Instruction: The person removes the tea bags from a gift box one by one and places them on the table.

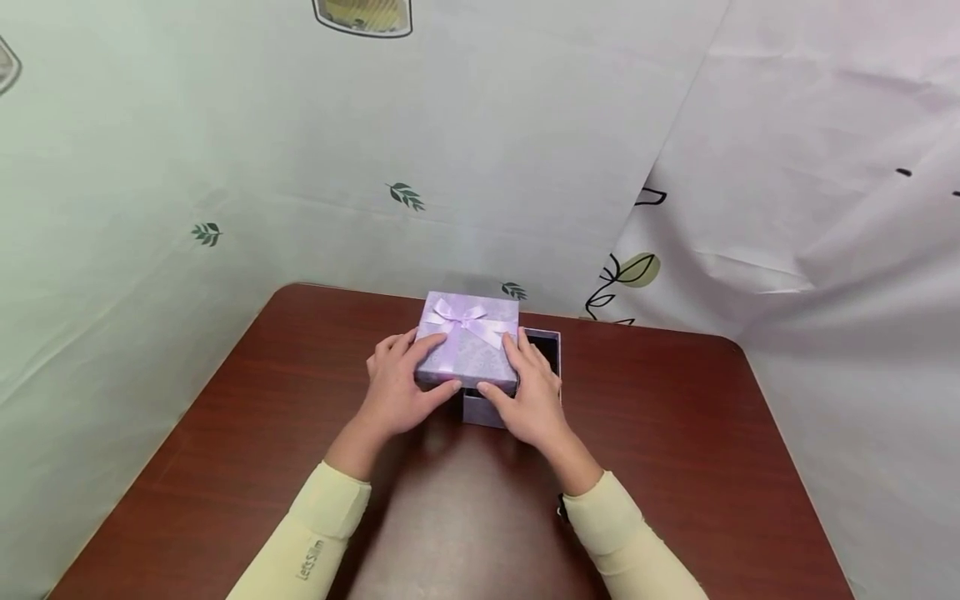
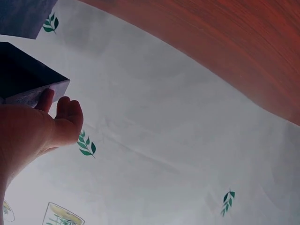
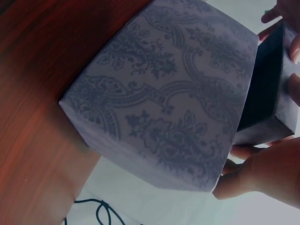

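a person's left hand (image 1: pixel 392 387) and right hand (image 1: pixel 536 398) grip opposite sides of a square, pale purple patterned lid (image 1: pixel 480 360) topped with a ribbon bow, near the centre of the frame. the lid is held over a deep, dark-lined purple patterned box (image 1: pixel 482 411), visible below and to its right, on a glossy reddish-brown wooden table (image 1: pixel 675 467).

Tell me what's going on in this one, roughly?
A person holds the lilac lid of a gift box between both hands, the left hand and the right hand at its opposite sides. A ribbon bow tops the lid. The open box stands on the wooden table. The lid is not on it: it hangs above, off toward the left, so part of the dark interior shows.
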`<state>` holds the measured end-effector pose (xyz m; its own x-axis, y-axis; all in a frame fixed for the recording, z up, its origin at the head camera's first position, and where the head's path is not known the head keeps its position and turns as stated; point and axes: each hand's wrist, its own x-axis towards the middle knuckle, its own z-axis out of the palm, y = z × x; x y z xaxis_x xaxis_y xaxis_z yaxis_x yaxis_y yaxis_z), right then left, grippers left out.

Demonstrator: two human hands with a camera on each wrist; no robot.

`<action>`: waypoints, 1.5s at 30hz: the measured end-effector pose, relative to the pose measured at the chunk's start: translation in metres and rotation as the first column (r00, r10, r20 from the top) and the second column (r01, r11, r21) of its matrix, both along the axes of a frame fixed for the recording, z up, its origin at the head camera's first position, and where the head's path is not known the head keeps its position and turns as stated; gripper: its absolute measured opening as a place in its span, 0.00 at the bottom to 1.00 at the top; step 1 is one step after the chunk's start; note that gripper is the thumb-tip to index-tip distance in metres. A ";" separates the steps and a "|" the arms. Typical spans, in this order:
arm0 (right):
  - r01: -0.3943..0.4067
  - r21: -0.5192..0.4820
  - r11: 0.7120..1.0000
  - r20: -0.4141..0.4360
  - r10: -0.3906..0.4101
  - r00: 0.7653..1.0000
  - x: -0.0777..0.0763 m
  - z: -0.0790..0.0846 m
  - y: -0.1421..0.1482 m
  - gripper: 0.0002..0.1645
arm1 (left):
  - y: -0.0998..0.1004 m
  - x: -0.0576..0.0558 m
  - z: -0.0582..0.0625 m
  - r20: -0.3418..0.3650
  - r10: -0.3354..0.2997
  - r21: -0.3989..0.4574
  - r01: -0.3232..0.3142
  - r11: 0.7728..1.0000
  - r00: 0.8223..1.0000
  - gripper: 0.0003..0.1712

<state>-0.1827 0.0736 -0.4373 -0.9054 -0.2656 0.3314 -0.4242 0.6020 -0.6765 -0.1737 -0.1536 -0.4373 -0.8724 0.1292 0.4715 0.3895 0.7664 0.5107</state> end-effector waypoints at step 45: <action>-0.087 0.130 0.988 0.051 0.081 0.995 -0.006 0.013 -0.066 0.42 | -0.060 0.012 -0.002 0.027 0.129 0.028 -0.130 0.991 0.991 0.39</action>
<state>-0.1882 0.0076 -0.4238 -0.8915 -0.3795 0.2473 -0.4473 0.6507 -0.6136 -0.1620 -0.2131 -0.4395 -0.8923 0.0004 0.4514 0.2746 0.7941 0.5422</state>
